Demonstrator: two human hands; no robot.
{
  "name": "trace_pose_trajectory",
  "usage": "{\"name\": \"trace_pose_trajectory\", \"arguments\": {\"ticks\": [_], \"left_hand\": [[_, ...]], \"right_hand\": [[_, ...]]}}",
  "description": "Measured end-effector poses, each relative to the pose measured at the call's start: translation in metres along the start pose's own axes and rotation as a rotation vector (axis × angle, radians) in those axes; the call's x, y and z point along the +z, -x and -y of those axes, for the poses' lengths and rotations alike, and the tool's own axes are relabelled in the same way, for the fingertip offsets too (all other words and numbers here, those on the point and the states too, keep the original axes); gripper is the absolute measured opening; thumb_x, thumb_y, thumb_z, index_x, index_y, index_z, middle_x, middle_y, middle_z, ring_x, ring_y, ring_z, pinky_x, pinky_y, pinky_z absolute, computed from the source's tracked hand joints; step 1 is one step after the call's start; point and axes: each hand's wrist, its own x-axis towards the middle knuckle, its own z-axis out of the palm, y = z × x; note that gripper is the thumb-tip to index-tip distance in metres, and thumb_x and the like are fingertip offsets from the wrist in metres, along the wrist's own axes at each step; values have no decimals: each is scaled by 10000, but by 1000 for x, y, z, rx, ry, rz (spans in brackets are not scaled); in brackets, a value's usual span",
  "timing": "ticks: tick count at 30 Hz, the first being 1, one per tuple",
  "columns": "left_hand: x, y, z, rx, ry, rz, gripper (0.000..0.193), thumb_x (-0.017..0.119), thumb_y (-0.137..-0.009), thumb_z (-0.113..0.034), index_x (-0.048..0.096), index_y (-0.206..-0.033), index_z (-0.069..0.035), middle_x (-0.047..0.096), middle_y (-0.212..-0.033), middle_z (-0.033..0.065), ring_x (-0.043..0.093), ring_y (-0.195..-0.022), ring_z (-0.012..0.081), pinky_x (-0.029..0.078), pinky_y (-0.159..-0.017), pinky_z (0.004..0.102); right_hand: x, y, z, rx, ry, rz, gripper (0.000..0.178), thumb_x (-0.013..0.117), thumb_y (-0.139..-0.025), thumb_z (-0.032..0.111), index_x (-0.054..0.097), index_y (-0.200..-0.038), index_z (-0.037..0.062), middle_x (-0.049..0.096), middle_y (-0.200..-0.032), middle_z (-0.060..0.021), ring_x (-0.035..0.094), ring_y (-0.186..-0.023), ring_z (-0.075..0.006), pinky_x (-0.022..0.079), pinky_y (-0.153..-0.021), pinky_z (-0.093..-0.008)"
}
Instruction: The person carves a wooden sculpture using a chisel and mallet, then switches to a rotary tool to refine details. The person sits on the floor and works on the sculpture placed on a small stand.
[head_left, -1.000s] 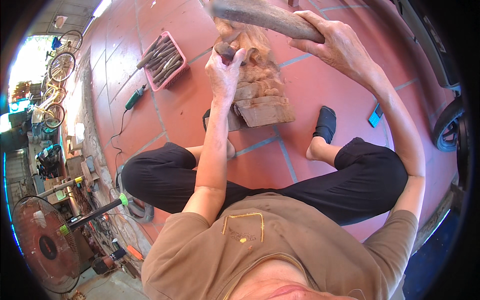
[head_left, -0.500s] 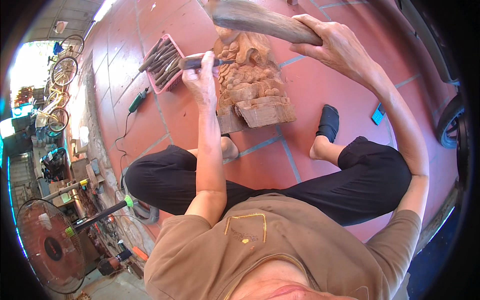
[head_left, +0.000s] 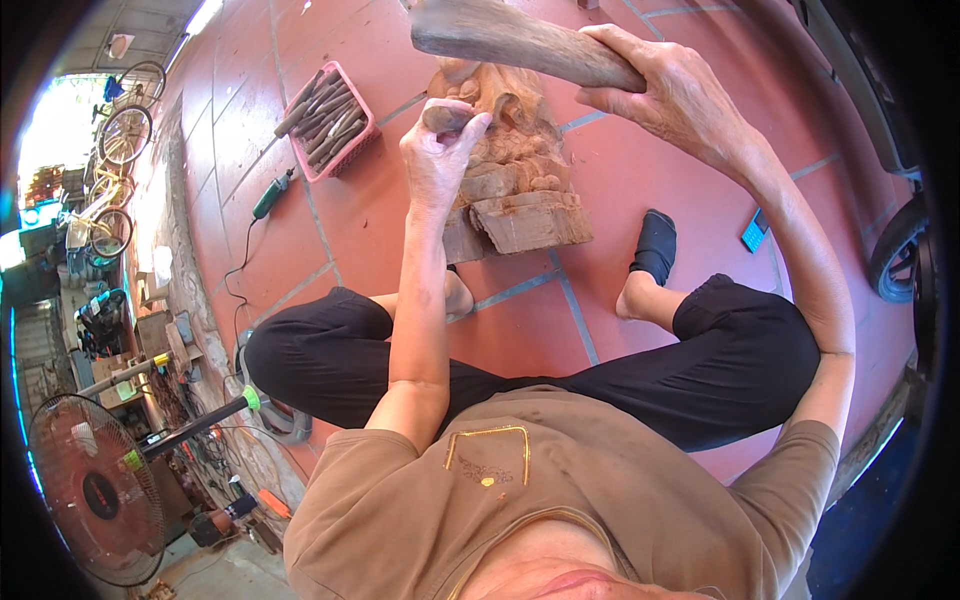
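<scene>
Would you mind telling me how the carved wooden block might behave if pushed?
The carved wooden block is probably heavy, being thick, solid-looking wood. It seems unlikely to roll, given its squared end. Its raised carving might chip if knocked.

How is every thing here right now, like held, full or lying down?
Left hand, closed around a tool handle
Tool handle, held
Right hand, closed around a wooden club
Wooden club, held
Carving, cut into bumpy shapes
Pink basket, full of tools
Green power tool, on the floor
Phone, lying flat
Fan, unclear whether spinning
</scene>
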Motion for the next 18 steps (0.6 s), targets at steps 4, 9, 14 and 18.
{"name": "trace_pose_trajectory", "arguments": {"ticks": [4, 9, 14, 18], "left_hand": [[8, 3, -6, 29, -93, -41, 167, 815, -842, -80, 690, -933, -17, 705, -839, 22, 632, -741, 54, 542, -671, 233], [10, 3, -3, 94, -130, -61, 229, 855, -798, -143, 675, -884, -31, 669, -727, 38, 619, -645, 75, 520, -596, 252], [11, 0, 9, 170, -152, -97, 255, 854, -794, -152, 677, -903, -4, 684, -731, 77, 646, -632, 135, 525, -594, 290], [9, 1, 5, 81, -221, -67, 270, 844, -805, -126, 705, -971, 35, 749, -863, 109, 691, -729, 128, 565, -687, 304]], "right_hand": [[-4, -1, 4, 0, -21, 8, 554, 783, -833, 305, 589, -1307, 94, 702, -915, -183, 689, -820, -340, 520, -729, -419], [-5, -1, 12, -108, 2, -71, 551, 778, -828, 311, 589, -1298, 94, 707, -948, -176, 686, -838, -357, 529, -738, -430], [21, 6, -6, -241, 157, -48, 551, 753, -843, 339, 564, -1299, 94, 700, -927, -145, 690, -838, -333, 548, -715, -434], [25, 4, -10, -244, 240, 24, 581, 764, -824, 358, 559, -1298, 91, 670, -913, -125, 682, -809, -324, 545, -681, -422]]}}
